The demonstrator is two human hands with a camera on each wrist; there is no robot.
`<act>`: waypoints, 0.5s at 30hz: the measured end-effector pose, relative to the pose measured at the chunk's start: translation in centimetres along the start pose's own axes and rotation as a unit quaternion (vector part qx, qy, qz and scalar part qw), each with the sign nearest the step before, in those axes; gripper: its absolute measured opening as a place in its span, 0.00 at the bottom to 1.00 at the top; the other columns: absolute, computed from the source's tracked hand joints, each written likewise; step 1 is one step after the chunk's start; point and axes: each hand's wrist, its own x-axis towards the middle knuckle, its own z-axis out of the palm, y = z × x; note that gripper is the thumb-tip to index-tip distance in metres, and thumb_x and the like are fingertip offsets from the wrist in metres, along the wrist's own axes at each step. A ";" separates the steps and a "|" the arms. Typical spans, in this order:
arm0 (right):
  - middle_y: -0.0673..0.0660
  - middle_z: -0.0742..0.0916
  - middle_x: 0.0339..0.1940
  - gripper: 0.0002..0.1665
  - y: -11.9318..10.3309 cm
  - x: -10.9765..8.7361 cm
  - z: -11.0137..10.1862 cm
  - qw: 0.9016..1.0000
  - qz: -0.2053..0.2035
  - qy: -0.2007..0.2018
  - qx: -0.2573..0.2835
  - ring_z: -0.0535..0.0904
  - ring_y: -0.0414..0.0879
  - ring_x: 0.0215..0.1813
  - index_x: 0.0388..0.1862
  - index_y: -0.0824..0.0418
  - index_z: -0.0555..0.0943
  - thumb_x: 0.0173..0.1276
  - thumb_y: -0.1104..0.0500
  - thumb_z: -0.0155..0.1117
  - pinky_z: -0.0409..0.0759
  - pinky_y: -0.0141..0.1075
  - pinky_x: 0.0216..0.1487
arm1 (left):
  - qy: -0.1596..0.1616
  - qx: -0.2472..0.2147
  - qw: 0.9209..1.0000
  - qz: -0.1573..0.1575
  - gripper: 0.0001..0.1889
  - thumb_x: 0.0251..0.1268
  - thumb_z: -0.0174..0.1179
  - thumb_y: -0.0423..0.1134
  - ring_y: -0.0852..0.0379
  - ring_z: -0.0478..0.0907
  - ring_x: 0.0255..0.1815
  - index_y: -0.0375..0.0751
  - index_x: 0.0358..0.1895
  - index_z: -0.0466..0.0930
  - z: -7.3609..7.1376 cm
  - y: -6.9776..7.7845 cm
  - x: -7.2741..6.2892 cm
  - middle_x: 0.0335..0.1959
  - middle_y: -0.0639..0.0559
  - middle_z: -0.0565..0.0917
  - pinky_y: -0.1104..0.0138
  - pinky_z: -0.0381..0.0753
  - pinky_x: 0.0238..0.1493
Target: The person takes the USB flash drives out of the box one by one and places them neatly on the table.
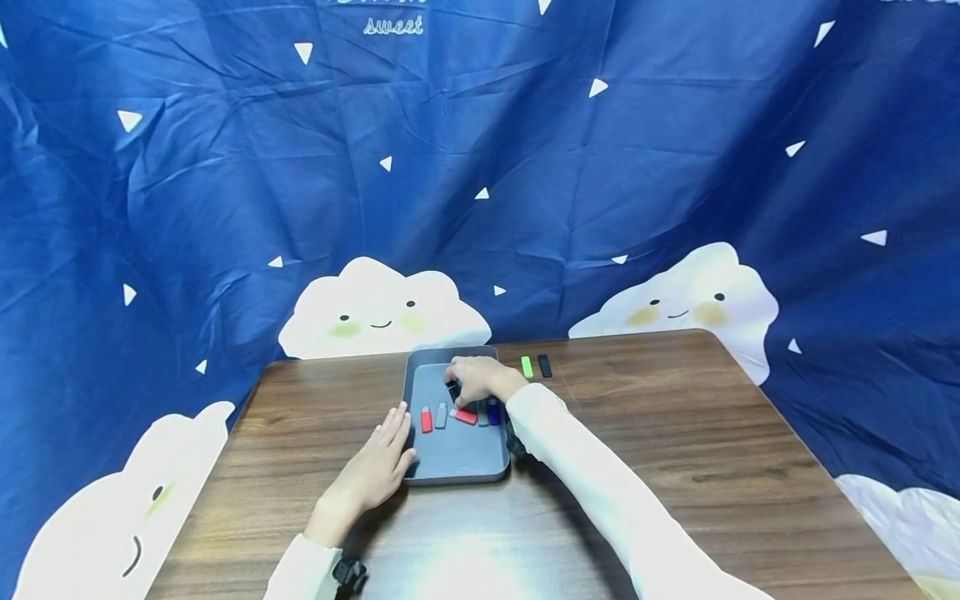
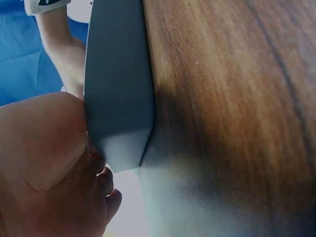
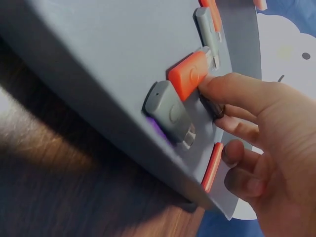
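Note:
A grey tray (image 1: 457, 479) holds several USB flash drives. My right hand (image 1: 483, 379) reaches into it from the right and pinches a black USB flash drive (image 3: 212, 106) between thumb and fingers. Close by the thumb lies a red drive (image 3: 190, 75), with a grey drive (image 3: 170, 112) beside it and a purple-blue one (image 1: 493, 412) along the tray's right wall. Another red drive (image 1: 427, 419) and a second grey drive (image 1: 441, 416) sit further left. With fingers straight, my left hand (image 1: 375, 467) rests against the tray's left wall (image 2: 118, 74).
Behind the right forearm, a green flash drive (image 1: 527, 367) and a black one (image 1: 545, 365) lie on the wooden table (image 1: 660, 417), right of the tray. One more red drive (image 3: 212, 167) lies under the right fingers. A blue curtain (image 1: 450, 167) hangs behind the table.

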 end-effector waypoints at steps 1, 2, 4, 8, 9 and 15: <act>0.50 0.83 0.66 0.33 0.0 0.0 0.1 1.000 0.002 0.002 0.000 0.82 0.48 0.61 0.70 0.49 0.83 0.68 0.45 0.78 0.82 0.46 0.66 | 0.000 -0.001 1.000 0.000 0.32 0.86 0.51 0.41 0.31 0.52 0.87 0.24 0.82 0.57 0.0 0.0 0.0 0.87 0.30 0.54 0.38 0.58 0.85; 0.50 0.83 0.65 0.33 0.1 -0.1 0.1 1.000 0.003 0.004 -0.001 0.82 0.47 0.59 0.70 0.49 0.83 0.68 0.45 0.78 0.82 0.46 0.65 | -0.003 0.000 1.000 -0.001 0.33 0.86 0.51 0.41 0.31 0.52 0.87 0.24 0.82 0.57 0.0 0.0 -0.1 0.87 0.31 0.53 0.38 0.58 0.85; 0.50 0.83 0.64 0.33 0.2 -0.1 0.3 1.000 0.005 0.008 0.000 0.82 0.46 0.56 0.69 0.49 0.83 0.67 0.44 0.78 0.82 0.45 0.63 | -0.005 0.001 1.000 -0.002 0.33 0.87 0.51 0.42 0.32 0.52 0.88 0.24 0.82 0.57 0.0 -0.1 -0.1 0.87 0.31 0.53 0.39 0.57 0.85; 0.49 0.83 0.62 0.33 0.2 -0.2 0.4 1.000 0.004 0.022 0.000 0.82 0.47 0.53 0.68 0.49 0.84 0.66 0.43 0.79 0.83 0.45 0.61 | -0.004 -0.002 1.000 -0.002 0.33 0.86 0.51 0.42 0.31 0.52 0.87 0.24 0.82 0.57 0.0 -0.2 -0.2 0.87 0.31 0.53 0.38 0.57 0.85; 0.49 0.84 0.61 0.33 0.2 -0.2 0.4 1.000 0.004 0.025 -0.002 0.82 0.47 0.54 0.67 0.49 0.84 0.66 0.43 0.79 0.83 0.45 0.61 | -0.004 -0.001 1.000 -0.003 0.33 0.86 0.51 0.42 0.31 0.52 0.88 0.24 0.82 0.57 0.0 -0.2 -0.2 0.87 0.31 0.53 0.39 0.57 0.85; 0.49 0.84 0.62 0.33 0.4 -0.2 0.2 0.999 0.005 0.037 -0.015 0.84 0.49 0.58 0.67 0.48 0.84 0.65 0.43 0.79 0.83 0.47 0.65 | -0.005 0.004 1.000 -0.004 0.33 0.88 0.49 0.43 0.33 0.51 0.88 0.24 0.82 0.56 0.1 -0.3 0.0 0.88 0.32 0.51 0.40 0.57 0.86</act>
